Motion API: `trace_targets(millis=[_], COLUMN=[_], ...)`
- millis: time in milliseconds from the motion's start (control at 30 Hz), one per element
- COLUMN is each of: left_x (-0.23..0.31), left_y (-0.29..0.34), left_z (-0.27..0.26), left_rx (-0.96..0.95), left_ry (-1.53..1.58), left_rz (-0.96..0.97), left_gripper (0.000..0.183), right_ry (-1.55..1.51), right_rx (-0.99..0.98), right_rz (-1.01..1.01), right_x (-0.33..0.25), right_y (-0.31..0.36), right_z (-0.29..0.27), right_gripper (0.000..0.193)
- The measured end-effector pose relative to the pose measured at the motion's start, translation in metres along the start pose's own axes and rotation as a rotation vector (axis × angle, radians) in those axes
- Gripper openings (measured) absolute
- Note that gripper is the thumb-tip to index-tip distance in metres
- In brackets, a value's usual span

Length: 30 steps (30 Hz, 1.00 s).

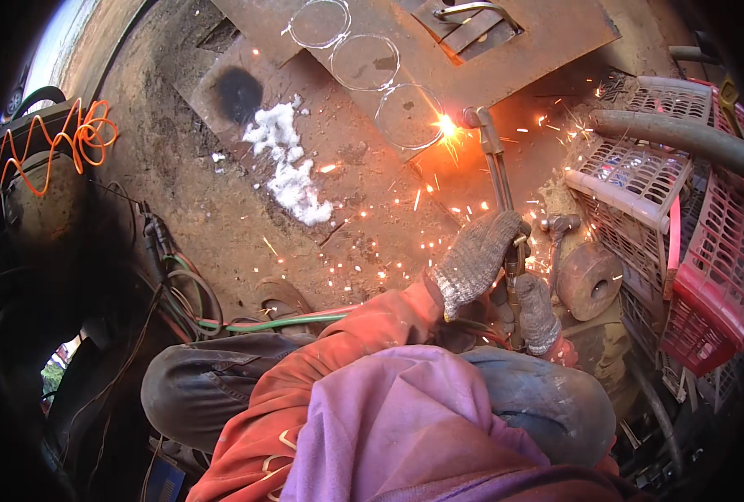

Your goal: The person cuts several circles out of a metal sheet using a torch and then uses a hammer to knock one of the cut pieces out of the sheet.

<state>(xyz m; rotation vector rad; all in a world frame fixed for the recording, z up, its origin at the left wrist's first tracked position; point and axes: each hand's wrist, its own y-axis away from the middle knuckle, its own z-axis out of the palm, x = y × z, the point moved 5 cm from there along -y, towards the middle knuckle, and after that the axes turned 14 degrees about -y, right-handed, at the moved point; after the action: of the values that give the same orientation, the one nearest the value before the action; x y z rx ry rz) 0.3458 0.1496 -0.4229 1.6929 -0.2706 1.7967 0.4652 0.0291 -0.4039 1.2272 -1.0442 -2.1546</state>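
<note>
Both my gloved hands are closed round a cutting torch point(499, 177) with a long metal neck. My left hand point(476, 255) grips it higher up, near the tubes. Lower on the handle, my right hand point(537, 314) is wrapped round it. The torch's tip points left at a rusty steel plate point(472, 79), where a bright flame point(447, 125) throws sparks across the ground. That glow touches the lowest of three chalk circles point(365, 62) drawn on the plate. Glare hides the exact cut.
Pink and red plastic crates point(639, 159) stand at the right beside a thick pipe point(673, 138). A round metal block with a hole point(589, 280) lies near my right hand. White powder point(284, 159) is scattered on the ground. Hoses point(288, 320) run leftward; an orange coiled hose point(92, 134) hangs far left.
</note>
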Motion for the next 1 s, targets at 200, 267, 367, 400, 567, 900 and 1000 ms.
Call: trace_targets(millis=[200, 267, 367, 400, 567, 900, 1000], left_x=[-0.001, -0.002, 0.003, 0.003, -0.006, 0.006, 0.002], left_y=[-0.003, -0.002, 0.000, -0.001, 0.000, -0.004, -0.004], left_z=[0.000, 0.000, -0.001, -0.001, 0.001, -0.003, -0.004], left_rx=[-0.004, -0.020, -0.045, -0.042, -0.037, 0.015, -0.004], left_ry=[-0.091, -0.010, 0.035, 0.018, 0.044, -0.234, -0.228], left_rz=[0.153, 0.074, -0.012, 0.000, -0.042, 0.130, 0.109], left_gripper=[0.038, 0.038, 0.038, 0.038, 0.039, 0.035, 0.033], right_ry=[-0.031, -0.033, -0.029, 0.004, -0.057, 0.042, 0.071], right_rx=[0.003, 0.004, 0.031, 0.035, 0.074, 0.060, 0.031], right_rz=[0.049, 0.079, 0.029, -0.002, -0.064, -0.112, 0.031], right_x=[-0.003, -0.003, 0.003, -0.002, 0.013, 0.003, -0.007], right_y=[0.003, 0.003, 0.000, 0.000, -0.003, -0.002, 0.002], right_z=[0.004, 0.003, -0.003, 0.002, -0.004, -0.005, 0.004], right_gripper=[0.034, 0.033, 0.032, 0.031, 0.033, 0.040, 0.041])
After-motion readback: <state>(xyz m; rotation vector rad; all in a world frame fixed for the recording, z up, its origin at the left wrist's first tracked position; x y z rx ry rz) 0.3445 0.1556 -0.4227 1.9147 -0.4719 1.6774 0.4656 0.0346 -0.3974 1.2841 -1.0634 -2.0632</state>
